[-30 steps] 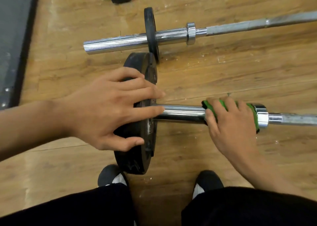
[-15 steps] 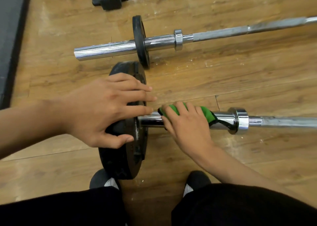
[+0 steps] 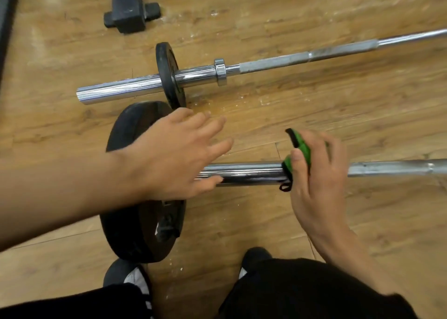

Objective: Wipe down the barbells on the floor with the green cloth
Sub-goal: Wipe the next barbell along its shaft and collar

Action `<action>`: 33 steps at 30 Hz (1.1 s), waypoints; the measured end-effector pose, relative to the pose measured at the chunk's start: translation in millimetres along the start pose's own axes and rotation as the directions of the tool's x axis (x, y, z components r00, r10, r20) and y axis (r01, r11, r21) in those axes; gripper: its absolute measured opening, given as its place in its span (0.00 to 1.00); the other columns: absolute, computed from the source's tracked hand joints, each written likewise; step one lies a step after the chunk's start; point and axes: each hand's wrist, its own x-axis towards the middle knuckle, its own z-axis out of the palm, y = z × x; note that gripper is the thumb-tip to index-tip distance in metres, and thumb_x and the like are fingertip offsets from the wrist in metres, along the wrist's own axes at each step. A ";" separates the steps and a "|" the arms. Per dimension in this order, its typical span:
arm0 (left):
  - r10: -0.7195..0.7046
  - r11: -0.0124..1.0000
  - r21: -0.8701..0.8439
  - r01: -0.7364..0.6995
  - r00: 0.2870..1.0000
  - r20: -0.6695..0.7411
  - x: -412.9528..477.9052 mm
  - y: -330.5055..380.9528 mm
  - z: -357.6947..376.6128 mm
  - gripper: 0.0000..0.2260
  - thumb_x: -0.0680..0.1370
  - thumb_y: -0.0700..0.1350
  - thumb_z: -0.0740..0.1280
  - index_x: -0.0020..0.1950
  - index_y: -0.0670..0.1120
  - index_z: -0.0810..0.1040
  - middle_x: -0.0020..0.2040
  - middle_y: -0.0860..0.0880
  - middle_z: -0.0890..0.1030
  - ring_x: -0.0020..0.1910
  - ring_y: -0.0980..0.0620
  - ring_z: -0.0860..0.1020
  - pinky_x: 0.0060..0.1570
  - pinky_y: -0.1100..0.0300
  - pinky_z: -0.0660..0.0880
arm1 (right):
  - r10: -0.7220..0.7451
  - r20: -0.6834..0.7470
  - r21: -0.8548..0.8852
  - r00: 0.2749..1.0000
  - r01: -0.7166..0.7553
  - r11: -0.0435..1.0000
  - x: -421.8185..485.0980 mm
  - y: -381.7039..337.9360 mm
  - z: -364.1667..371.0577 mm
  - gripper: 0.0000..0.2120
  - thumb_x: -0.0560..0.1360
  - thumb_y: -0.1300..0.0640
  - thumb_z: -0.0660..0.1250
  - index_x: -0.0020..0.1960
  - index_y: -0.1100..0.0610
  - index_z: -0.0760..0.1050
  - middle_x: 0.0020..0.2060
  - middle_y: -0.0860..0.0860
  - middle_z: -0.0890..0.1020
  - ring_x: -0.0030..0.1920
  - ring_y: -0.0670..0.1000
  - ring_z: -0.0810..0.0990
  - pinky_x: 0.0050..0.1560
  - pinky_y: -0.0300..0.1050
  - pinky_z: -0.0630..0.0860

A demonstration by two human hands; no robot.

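Two chrome barbells lie on the wooden floor. The near barbell [image 3: 254, 173] runs left to right and carries a large black plate [image 3: 135, 222] at its left end. My right hand [image 3: 316, 180] grips the green cloth [image 3: 301, 152] over the inner end of this bar's sleeve, thumb on the cloth. My left hand [image 3: 176, 156] hovers with straight, spread fingers above the large plate and the sleeve, thumb near the bar. The far barbell [image 3: 278, 64] lies behind, with a small black plate [image 3: 167, 76] on its sleeve.
A black metal rack foot [image 3: 128, 11] stands on the floor at the top left. A dark mat edge [image 3: 4, 28] runs along the far left. My two shoes [image 3: 125, 277] and black trousers [image 3: 302, 292] fill the bottom of the view.
My right hand slid the cloth left along the sleeve, then back right toward the collar. My left hand lifted off the large plate's top and its fingers spread.
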 end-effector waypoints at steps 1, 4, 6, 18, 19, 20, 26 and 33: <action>-0.061 0.998 -0.014 0.061 0.998 0.012 12.5 12.3 1.5 0.35 0.80 0.68 0.48 0.75 0.47 0.73 0.75 0.36 0.73 0.72 0.35 0.73 0.68 0.38 0.72 | -0.001 -0.032 -0.046 0.999 -0.001 0.999 -1.6 6.4 -5.9 0.22 0.87 0.46 0.52 0.70 0.57 0.74 0.58 0.59 0.76 0.57 0.59 0.75 0.56 0.57 0.71; -0.175 0.977 -0.109 0.182 0.982 0.073 51.4 48.7 19.3 0.35 0.81 0.67 0.42 0.77 0.47 0.68 0.78 0.37 0.68 0.75 0.36 0.68 0.72 0.39 0.66 | 0.010 0.029 -0.149 1.000 -0.005 0.989 -17.3 32.0 -2.9 0.23 0.87 0.45 0.52 0.70 0.57 0.76 0.60 0.58 0.77 0.57 0.61 0.76 0.57 0.58 0.72; -0.235 0.949 -0.185 0.256 0.963 0.129 75.0 64.9 36.6 0.36 0.81 0.67 0.39 0.79 0.48 0.65 0.81 0.38 0.64 0.78 0.37 0.65 0.75 0.40 0.63 | 0.012 0.110 -0.204 0.994 0.011 0.979 -32.4 43.7 10.5 0.22 0.87 0.46 0.53 0.72 0.56 0.75 0.64 0.58 0.77 0.60 0.63 0.76 0.62 0.59 0.73; -0.374 0.848 -0.384 0.364 0.926 0.053 106.8 74.3 83.5 0.34 0.81 0.67 0.45 0.71 0.48 0.76 0.73 0.40 0.75 0.75 0.40 0.70 0.78 0.42 0.57 | 0.154 0.109 -0.332 0.982 -0.110 0.937 26.1 48.6 53.6 0.22 0.80 0.47 0.53 0.54 0.56 0.83 0.47 0.57 0.81 0.41 0.63 0.80 0.38 0.51 0.73; -0.383 0.845 -0.387 0.370 0.923 0.045 107.0 73.6 83.4 0.33 0.81 0.68 0.46 0.69 0.48 0.77 0.72 0.40 0.76 0.74 0.40 0.71 0.77 0.42 0.58 | 0.127 0.073 -0.302 0.989 -0.099 0.948 20.1 48.6 53.3 0.19 0.82 0.49 0.56 0.57 0.57 0.83 0.50 0.57 0.81 0.43 0.62 0.80 0.42 0.53 0.75; -0.395 0.841 -0.389 0.377 0.918 0.036 106.9 73.3 83.4 0.33 0.81 0.68 0.47 0.68 0.47 0.77 0.71 0.40 0.77 0.73 0.40 0.72 0.77 0.41 0.59 | 0.094 0.041 -0.278 0.995 -0.079 0.957 8.8 47.9 52.0 0.17 0.83 0.51 0.58 0.61 0.58 0.81 0.55 0.58 0.81 0.49 0.62 0.80 0.49 0.55 0.76; -0.414 0.843 -0.374 0.386 0.910 0.006 107.5 75.2 82.1 0.32 0.82 0.67 0.47 0.63 0.46 0.80 0.65 0.41 0.80 0.69 0.40 0.75 0.74 0.41 0.61 | 0.038 0.061 -0.311 0.997 -0.017 0.950 -15.6 51.0 46.4 0.15 0.83 0.55 0.62 0.66 0.58 0.79 0.64 0.61 0.77 0.58 0.63 0.77 0.61 0.60 0.74; -0.414 0.848 -0.354 0.395 0.910 0.026 110.8 71.1 78.5 0.33 0.82 0.67 0.44 0.65 0.48 0.78 0.65 0.43 0.80 0.68 0.42 0.74 0.71 0.41 0.63 | 0.103 0.060 -0.350 0.993 -0.075 0.934 2.6 43.3 50.8 0.17 0.85 0.52 0.58 0.66 0.57 0.78 0.60 0.58 0.79 0.54 0.61 0.78 0.55 0.56 0.75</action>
